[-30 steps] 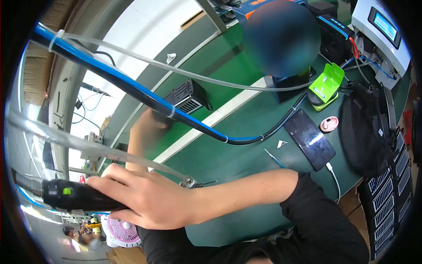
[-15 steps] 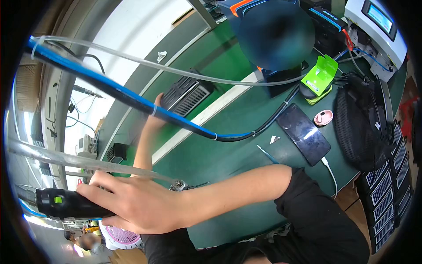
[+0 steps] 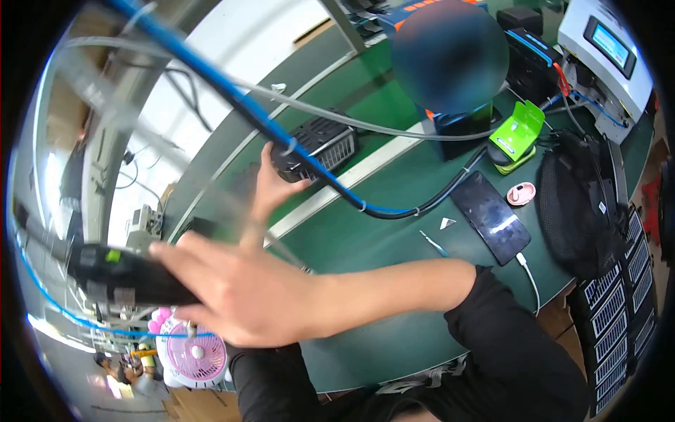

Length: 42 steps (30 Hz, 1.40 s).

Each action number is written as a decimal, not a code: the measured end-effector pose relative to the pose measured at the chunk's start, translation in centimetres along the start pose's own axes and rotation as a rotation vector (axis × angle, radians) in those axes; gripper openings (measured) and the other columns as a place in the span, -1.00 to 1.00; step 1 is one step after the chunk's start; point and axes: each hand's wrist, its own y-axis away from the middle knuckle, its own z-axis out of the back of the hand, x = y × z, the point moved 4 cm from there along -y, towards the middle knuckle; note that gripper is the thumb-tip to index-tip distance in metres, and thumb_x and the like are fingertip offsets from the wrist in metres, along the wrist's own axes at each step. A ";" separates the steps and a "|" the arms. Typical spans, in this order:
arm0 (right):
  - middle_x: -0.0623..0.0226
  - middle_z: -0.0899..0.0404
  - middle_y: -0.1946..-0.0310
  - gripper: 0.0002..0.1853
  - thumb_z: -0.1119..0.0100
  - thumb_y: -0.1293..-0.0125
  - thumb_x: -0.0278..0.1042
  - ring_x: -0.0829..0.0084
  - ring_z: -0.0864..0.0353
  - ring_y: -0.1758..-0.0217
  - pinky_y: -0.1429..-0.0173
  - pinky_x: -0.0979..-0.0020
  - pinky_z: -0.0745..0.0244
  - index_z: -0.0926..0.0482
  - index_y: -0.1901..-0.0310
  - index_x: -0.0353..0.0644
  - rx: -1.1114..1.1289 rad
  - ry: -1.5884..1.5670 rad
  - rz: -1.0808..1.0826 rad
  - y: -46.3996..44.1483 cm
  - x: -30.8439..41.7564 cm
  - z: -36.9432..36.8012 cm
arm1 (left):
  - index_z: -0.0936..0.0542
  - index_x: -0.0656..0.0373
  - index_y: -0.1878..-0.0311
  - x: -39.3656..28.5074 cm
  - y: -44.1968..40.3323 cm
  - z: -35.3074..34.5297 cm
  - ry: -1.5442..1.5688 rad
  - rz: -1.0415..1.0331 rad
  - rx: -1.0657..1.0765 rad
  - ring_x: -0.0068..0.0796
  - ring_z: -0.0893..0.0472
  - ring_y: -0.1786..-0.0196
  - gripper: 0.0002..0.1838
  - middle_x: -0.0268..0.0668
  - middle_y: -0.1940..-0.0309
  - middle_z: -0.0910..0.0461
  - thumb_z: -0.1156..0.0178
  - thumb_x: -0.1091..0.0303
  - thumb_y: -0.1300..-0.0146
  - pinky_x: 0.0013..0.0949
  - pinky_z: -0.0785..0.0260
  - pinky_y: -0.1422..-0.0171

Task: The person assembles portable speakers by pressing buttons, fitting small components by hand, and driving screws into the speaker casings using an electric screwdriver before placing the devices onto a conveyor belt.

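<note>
My right hand is wrapped round a black power screwdriver with a green button, held sideways at the left of the view and blurred by motion. Farther off, my left hand straddles the left end of a black finned box, thumb on the near side and fingers on the far side. The box lies tilted on the green bench, partly behind a blue-and-black cable bundle. My right hand hides part of my left forearm. Below the left forearm, a clear tube runs down toward a small metal fitting.
On the green bench lie a phone on a white cable, a pink case, a green box, a thin tool and a black mesh bag. A machine with a screen stands right; a pink fan lower left.
My left hand has spread round the finned box's end, its thumb now showing. My right hand and the screwdriver have risen slightly. The cables have swung, and the whole view has shifted a little.
</note>
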 end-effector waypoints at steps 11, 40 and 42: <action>0.10 -0.61 0.16 -0.55 -0.22 -0.29 -0.38 0.28 -0.57 0.20 -0.01 0.32 -0.50 -0.42 -0.16 -0.39 0.053 -0.050 -0.207 -1.3 2.0 3.3 | -0.06 0.23 -0.50 -5.2 26.6 5.6 0.104 0.281 -0.222 -0.13 -0.47 -0.33 0.31 0.03 -0.28 -0.43 -0.69 0.20 0.33 -0.15 -0.31 -0.43; 0.42 -0.45 0.59 -0.63 -0.13 -0.44 0.09 0.59 -0.46 0.65 0.57 0.58 -0.40 -0.44 0.27 -0.08 0.458 -1.518 -0.437 -3.3 -0.3 -3.6 | -0.06 0.13 -0.54 -9.9 40.6 -2.6 0.488 0.298 -0.332 -0.20 -0.40 -0.38 0.36 -0.07 -0.30 -0.41 -0.71 0.22 0.37 -0.17 -0.16 -0.53; 0.41 -0.45 0.60 -0.62 -0.13 -0.43 0.11 0.58 -0.46 0.64 0.57 0.57 -0.41 -0.44 0.28 -0.07 0.429 -1.528 -0.452 -2.8 -1.1 -3.5 | -0.07 0.12 -0.54 -9.7 40.6 -2.7 0.484 0.286 -0.339 -0.20 -0.40 -0.38 0.36 -0.07 -0.30 -0.42 -0.71 0.23 0.37 -0.17 -0.16 -0.52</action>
